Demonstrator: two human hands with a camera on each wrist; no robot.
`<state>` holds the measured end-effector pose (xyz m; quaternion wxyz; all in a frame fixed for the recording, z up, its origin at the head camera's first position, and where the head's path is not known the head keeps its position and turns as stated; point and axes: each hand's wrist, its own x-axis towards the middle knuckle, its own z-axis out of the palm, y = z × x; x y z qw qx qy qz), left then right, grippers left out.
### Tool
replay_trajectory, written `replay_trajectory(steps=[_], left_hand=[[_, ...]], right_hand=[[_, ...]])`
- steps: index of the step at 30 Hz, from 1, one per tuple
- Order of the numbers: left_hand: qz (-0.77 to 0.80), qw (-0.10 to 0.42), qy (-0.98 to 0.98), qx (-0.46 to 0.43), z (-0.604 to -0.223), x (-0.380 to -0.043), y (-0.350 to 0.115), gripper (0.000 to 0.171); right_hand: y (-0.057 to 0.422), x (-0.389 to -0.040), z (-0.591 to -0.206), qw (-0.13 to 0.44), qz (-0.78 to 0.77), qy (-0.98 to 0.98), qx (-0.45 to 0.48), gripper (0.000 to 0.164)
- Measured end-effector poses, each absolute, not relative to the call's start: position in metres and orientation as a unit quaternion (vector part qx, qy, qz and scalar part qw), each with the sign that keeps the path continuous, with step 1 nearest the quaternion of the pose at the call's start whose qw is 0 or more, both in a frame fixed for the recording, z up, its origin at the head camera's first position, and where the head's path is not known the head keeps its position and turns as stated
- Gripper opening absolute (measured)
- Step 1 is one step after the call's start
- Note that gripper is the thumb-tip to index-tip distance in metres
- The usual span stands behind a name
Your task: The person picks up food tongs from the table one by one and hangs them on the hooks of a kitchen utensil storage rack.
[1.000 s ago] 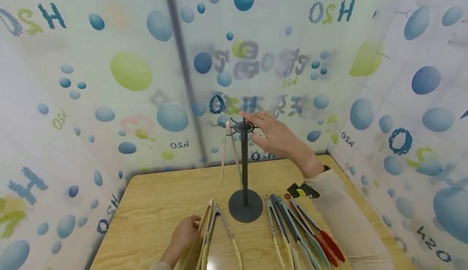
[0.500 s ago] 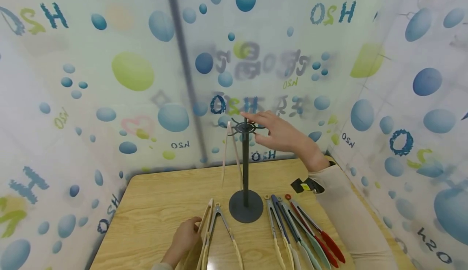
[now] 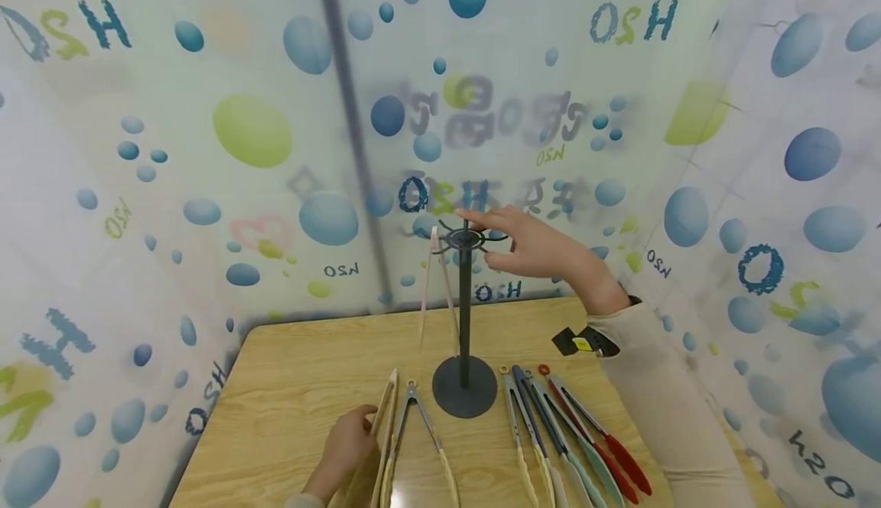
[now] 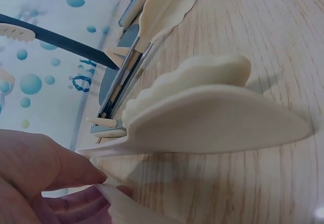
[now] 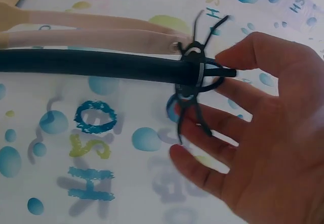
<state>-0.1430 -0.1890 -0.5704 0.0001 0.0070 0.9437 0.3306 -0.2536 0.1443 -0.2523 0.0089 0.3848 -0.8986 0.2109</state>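
Observation:
A dark utensil stand (image 3: 464, 317) rises from a round base, with curved hooks (image 5: 202, 120) ringing its top. My right hand (image 3: 533, 242) reaches over this top, fingers spread loosely about the hooks; in the right wrist view (image 5: 268, 128) one fingertip is right at the upright pin. Pale pink tongs (image 3: 450, 294) hang from a hook on the stand's left side. Down on the table, my left hand (image 3: 347, 441) pinches one arm of beige tongs (image 4: 217, 118), whose scalloped heads lie toward the near side.
Grey tongs with cream tips (image 3: 406, 416) lie spread just right of the left hand. Right of the base lie several more tongs, including a blue-handled pair (image 3: 523, 393) and a red pair (image 3: 622, 462). A patterned curtain (image 3: 251, 129) closes off the wooden table (image 3: 296, 363) behind.
My right hand has shifted slightly rightward against the stand, and the right-side hook shows more clearly. The left hand stays at the beige tongs.

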Motion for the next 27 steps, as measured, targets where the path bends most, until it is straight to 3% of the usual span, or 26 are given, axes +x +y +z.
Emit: replay_trajectory(steps=[9,15,27], left_hand=[[0.337,0.005,0.942,-0.002,-0.57,-0.143,-0.193,0.055],[0.348,0.013,0.937,-0.007,-0.571,-0.142,-0.195,0.056],[0.367,-0.007,0.93,-0.003,-0.561,-0.14,-0.198,0.06]], right_hand=[[0.149,-0.257,-0.231,-0.084,0.212,-0.888,0.4,0.072],[0.151,-0.257,-0.226,-0.116,0.227,-0.885,0.389,0.074],[0.15,-0.254,-0.231,-0.074,0.22,-0.89,0.393,0.077]])
